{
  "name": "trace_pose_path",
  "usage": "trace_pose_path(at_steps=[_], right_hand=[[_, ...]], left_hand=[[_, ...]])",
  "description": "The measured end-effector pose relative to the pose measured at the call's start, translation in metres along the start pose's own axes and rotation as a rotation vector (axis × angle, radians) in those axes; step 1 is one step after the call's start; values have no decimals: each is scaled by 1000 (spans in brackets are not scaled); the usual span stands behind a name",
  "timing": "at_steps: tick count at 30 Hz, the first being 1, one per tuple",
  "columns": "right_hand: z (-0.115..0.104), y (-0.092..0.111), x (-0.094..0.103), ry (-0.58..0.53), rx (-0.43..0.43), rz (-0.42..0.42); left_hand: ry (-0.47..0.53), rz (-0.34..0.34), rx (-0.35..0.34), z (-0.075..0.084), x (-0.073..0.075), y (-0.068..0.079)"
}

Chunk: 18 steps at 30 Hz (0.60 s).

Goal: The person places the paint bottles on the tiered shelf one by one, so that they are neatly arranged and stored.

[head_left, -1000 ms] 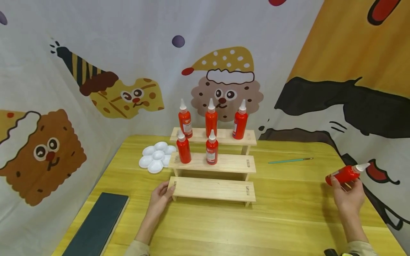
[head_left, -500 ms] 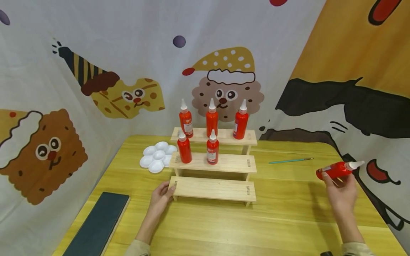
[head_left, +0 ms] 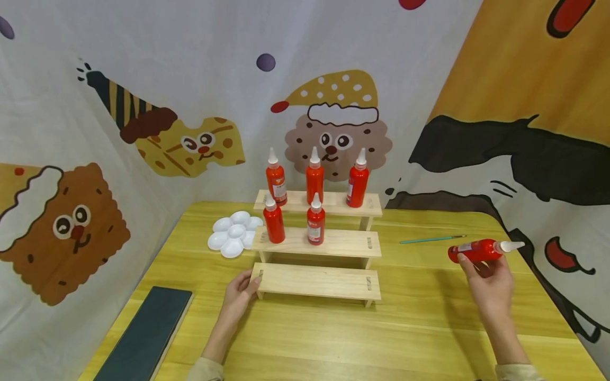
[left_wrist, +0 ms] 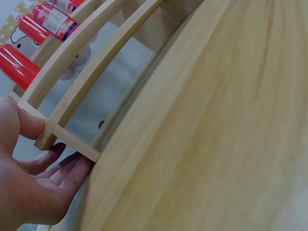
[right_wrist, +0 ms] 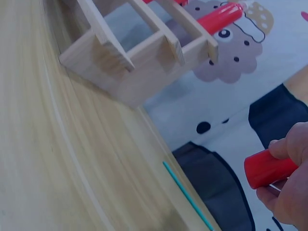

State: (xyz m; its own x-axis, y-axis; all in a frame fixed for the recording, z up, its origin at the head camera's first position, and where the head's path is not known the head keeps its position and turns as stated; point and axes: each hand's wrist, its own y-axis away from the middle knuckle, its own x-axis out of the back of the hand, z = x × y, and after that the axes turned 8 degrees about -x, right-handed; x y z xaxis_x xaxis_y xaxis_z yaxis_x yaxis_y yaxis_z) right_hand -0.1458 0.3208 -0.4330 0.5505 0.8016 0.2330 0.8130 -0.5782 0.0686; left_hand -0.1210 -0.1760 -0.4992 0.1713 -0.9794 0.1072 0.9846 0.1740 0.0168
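Note:
My right hand [head_left: 493, 286] holds a red paint bottle [head_left: 476, 251] on its side above the right part of the table, its white nozzle pointing right. In the right wrist view, thumb and fingers wrap that bottle [right_wrist: 269, 168]. My left hand [head_left: 238, 296] grips the left end of the lowest step of a three-step wooden rack [head_left: 319, 280]; the left wrist view has the thumb on top and the fingers [left_wrist: 72, 175] underneath, by the side panel. Three red bottles [head_left: 314, 182] stand upright on the top step. On the middle step are two more bottles [head_left: 315, 225], left and centre.
A white flower-shaped palette [head_left: 232, 233] lies left of the rack, partly behind it. A green paintbrush [head_left: 432, 239] lies at the back right. At the front left is a dark flat book-like block [head_left: 145, 333]. A cartoon-printed curtain [head_left: 214, 79] hangs behind the table.
My right hand has moved left with the red bottle, which has tipped nearer to level. The left hand and the rack have stayed where they were.

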Motion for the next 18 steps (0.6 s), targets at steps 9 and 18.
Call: trace_pose_path(at_steps=[9, 18], right_hand=[[-17, 15, -19, -10, 22, -98], [-28, 32, -39, 49, 130, -180]], left_hand=[[-4, 17, 0, 0, 1, -3], [2, 1, 13, 1, -1, 1]])
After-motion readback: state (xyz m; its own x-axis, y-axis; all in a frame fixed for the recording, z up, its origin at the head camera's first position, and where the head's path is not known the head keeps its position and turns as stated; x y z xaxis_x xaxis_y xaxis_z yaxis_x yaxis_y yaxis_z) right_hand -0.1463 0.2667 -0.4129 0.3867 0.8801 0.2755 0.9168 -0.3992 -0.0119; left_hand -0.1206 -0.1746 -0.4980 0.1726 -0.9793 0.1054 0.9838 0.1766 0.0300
